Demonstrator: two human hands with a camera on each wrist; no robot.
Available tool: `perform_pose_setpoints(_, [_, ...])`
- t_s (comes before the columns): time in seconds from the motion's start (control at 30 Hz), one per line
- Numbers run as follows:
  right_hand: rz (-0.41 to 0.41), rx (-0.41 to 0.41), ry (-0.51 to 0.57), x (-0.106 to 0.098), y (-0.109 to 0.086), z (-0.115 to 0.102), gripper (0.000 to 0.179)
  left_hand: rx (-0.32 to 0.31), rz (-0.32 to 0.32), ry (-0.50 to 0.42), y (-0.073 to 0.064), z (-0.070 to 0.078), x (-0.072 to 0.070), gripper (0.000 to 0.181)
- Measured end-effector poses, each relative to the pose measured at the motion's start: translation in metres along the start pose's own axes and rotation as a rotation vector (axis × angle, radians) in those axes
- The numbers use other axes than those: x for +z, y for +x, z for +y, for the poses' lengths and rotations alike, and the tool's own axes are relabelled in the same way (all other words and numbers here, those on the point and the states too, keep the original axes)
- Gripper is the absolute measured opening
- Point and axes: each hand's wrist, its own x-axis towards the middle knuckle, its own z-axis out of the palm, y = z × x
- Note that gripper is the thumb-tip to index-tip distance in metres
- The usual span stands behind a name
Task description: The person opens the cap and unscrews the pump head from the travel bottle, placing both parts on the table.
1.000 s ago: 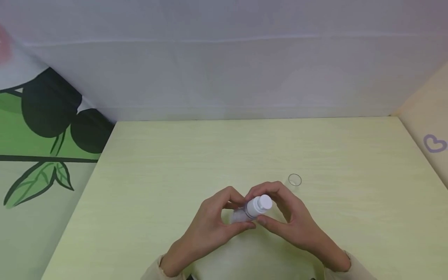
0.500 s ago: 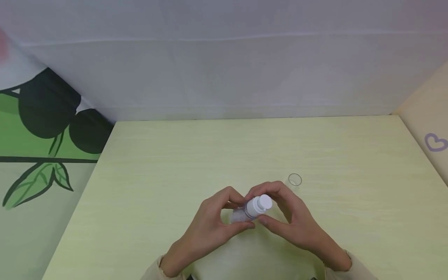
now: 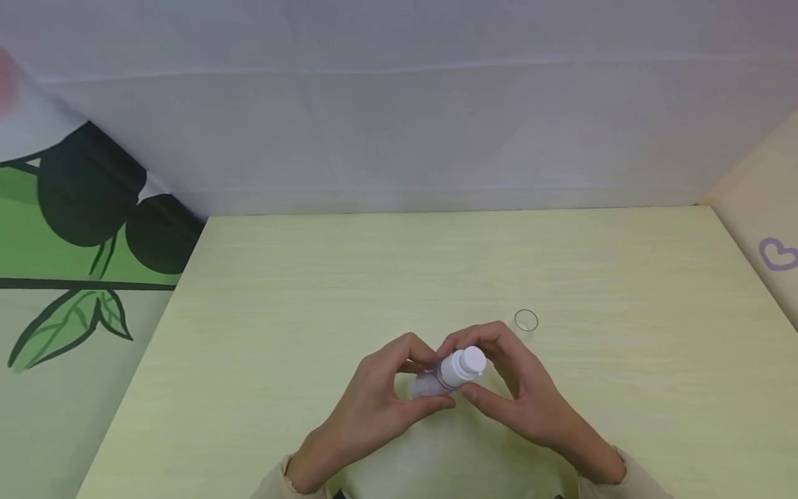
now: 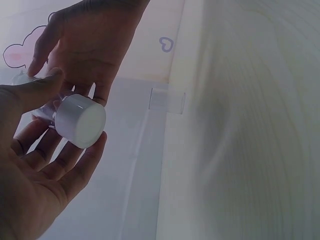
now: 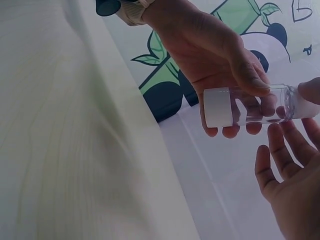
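A small clear pump bottle (image 3: 427,384) is tilted between both hands, above the table. My left hand (image 3: 374,405) grips its see-through body, thumb on the near side and fingers behind. The right hand (image 3: 530,395) pinches the white pump collar (image 3: 457,367) between thumb and fingers. From the right wrist, the bottle's white base (image 5: 218,107) shows past the left palm, and the clear body appears empty. A clear, cylindrical cap (image 3: 526,320) stands on the table just beyond the right hand; the left wrist view also shows this cap (image 4: 167,101).
The pale wood-grain table (image 3: 349,277) extends around the hands. A light cloth-like wall (image 3: 399,138) rises behind it. Painted leaves (image 3: 68,326) mark the left side, and a purple heart (image 3: 778,255) marks the right panel.
Both hands keep almost the same hold on the bottle. Only a very slight shift of the right fingers and the pump head shows.
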Motion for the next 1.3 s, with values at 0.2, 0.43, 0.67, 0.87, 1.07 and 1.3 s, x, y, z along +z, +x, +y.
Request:
perform_pose_setpoints(0.2, [-0.013,0.005,-0.007,-0.001,0.0,-0.001,0.053,-0.021,0.002,0.002,0.001,0.002,-0.001,0.044])
perform_pose_setpoints(0.43, [0.015,0.056,0.008,0.006,-0.003,-0.006,0.046,-0.052,-0.012,-0.012,-0.004,0.007,-0.003,0.042])
perform_pose_setpoints(0.67, [-0.005,0.002,0.006,0.016,-0.005,-0.012,0.05,-0.02,-0.022,-0.018,-0.011,0.01,-0.007,0.043])
perform_pose_setpoints(0.87, [0.016,0.029,0.032,0.024,-0.006,-0.016,0.052,0.004,-0.028,-0.023,-0.016,0.01,-0.01,0.043])
perform_pose_setpoints(1.07, [0.017,0.013,0.023,0.026,-0.006,-0.017,0.046,-0.003,-0.035,-0.027,-0.017,0.012,-0.011,0.043])
perform_pose_setpoints(1.3, [0.003,0.015,0.02,0.029,-0.007,-0.021,0.053,-0.009,-0.041,-0.038,-0.019,0.014,-0.012,0.043])
